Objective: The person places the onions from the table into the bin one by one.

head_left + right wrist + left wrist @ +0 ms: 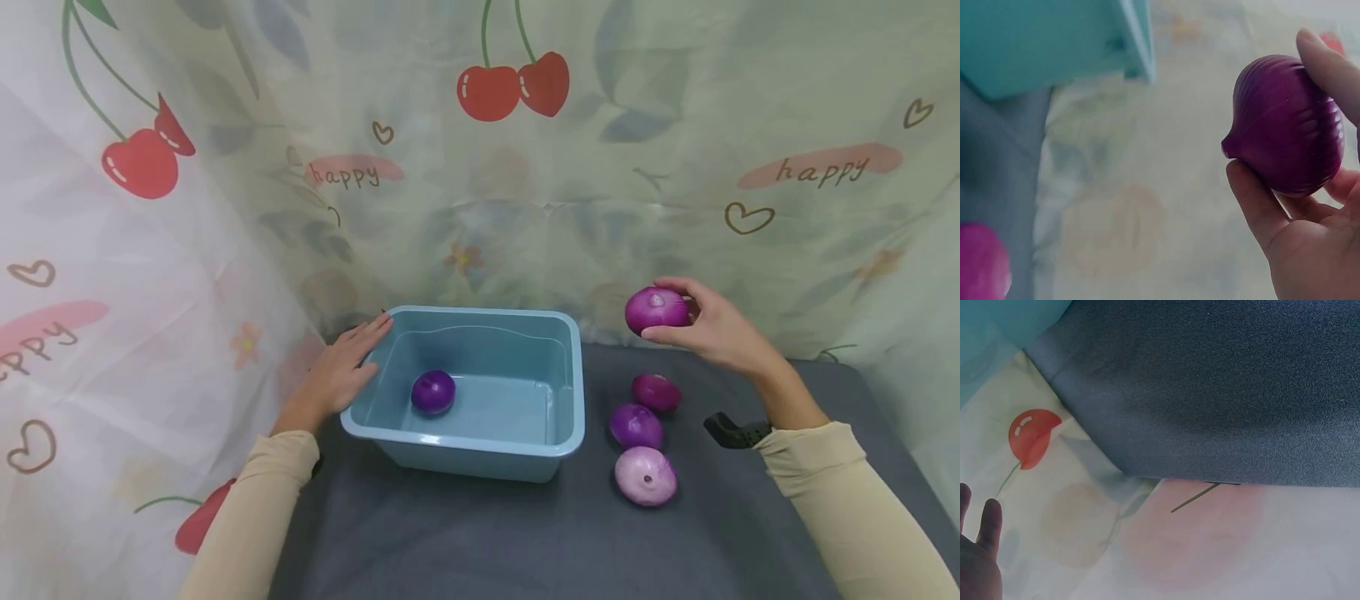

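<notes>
A purple onion [657, 309] is gripped between thumb and fingers of my right hand [723, 331], raised above the table's back edge. In the right wrist view the same onion [1288, 125] shows its pointed tip, with the hand [1316, 250] wrapped about its far side. My left hand [341, 371] rests with straight fingers on the left rim of a light blue plastic basin [480, 454]. Inside the basin lies a dark purple onion [433, 392]. The left wrist view catches only part of the left hand [979, 550].
Right of the basin, a reddish onion [656, 392], a purple onion [636, 427] and a paler onion [646, 477] lie in a row on the dark grey tablecloth [480, 542]. Printed curtains [547, 167] with cherries enclose the table at the back and sides.
</notes>
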### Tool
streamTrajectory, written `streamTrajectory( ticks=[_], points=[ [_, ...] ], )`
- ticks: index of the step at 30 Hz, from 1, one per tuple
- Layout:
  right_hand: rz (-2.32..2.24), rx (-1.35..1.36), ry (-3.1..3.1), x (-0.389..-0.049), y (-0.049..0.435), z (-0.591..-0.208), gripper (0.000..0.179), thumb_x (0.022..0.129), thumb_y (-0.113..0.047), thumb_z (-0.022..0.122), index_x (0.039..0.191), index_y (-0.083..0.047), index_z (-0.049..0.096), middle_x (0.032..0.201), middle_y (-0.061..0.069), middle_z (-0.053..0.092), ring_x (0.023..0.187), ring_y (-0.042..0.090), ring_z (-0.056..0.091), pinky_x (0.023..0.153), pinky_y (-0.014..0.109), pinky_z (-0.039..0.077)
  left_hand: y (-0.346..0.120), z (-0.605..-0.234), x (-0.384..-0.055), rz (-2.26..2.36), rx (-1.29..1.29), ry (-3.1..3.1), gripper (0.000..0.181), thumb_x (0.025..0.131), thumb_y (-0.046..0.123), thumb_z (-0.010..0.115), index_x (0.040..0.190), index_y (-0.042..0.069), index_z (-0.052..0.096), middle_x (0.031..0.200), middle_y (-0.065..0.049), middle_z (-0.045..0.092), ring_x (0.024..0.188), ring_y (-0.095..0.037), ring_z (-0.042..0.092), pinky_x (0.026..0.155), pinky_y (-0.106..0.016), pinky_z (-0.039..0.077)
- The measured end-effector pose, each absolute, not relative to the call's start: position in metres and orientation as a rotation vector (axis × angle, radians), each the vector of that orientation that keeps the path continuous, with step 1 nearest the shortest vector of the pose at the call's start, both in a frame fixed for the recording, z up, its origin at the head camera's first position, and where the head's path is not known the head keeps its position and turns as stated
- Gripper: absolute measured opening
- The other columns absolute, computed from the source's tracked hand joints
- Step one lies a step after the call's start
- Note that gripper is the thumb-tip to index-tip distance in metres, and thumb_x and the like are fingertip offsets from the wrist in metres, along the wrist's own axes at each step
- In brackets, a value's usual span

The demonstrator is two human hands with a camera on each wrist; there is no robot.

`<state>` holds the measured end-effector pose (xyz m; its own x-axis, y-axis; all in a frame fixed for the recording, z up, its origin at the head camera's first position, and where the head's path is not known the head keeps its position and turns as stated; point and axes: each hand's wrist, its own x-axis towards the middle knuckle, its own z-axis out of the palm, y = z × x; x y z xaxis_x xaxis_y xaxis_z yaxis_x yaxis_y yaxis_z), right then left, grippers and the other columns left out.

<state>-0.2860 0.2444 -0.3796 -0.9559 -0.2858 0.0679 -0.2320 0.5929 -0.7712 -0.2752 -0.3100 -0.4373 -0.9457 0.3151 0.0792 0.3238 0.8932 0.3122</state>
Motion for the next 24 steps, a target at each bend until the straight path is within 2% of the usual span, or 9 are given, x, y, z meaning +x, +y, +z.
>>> streamTrajectory(
  ticks=[7, 17, 24],
  points=[
    [-1.369, -0.625, 2.642, -0.29, 0.193, -0.345, 0.077, 0.087, -0.026, 0.08, 0.153, -0.019, 0.041, 0.144, 0.01, 0.053, 0.12, 0.027, 0.06, 0.083, 0.022, 0.057, -0.312, -0.439, -0.276, -0.515, -0.519, -3.025, 0.068, 0.099, 0.021, 0.041, 0.164, 0.027, 0.022, 0.173, 0.006, 0.018, 0.157, -0.04, 0.023, 0.12, -0.069, 0.026],
    [-1.318, -0.865, 2.558, -0.31, 0.132, -0.323, 0.079, 0.083, -0.023, 0.081, 0.152, -0.016, 0.042, 0.145, 0.01, 0.052, 0.128, 0.031, 0.056, 0.095, 0.048, 0.059, -0.313, -0.44, -0.276, -0.518, -0.519, -3.03, 0.069, 0.099, 0.022, 0.041, 0.164, 0.029, 0.02, 0.173, 0.007, 0.017, 0.157, -0.04, 0.023, 0.119, -0.07, 0.027],
    [-1.309, -1.013, 2.423, -0.322, 0.083, -0.327, 0.079, 0.083, -0.021, 0.08, 0.151, -0.012, 0.042, 0.147, 0.011, 0.048, 0.129, 0.03, 0.054, 0.097, 0.046, 0.059, -0.313, -0.441, -0.277, -0.519, -0.52, -3.024, 0.069, 0.099, 0.022, 0.041, 0.164, 0.031, 0.019, 0.173, 0.008, 0.017, 0.157, -0.04, 0.023, 0.119, -0.07, 0.026]
  ],
)
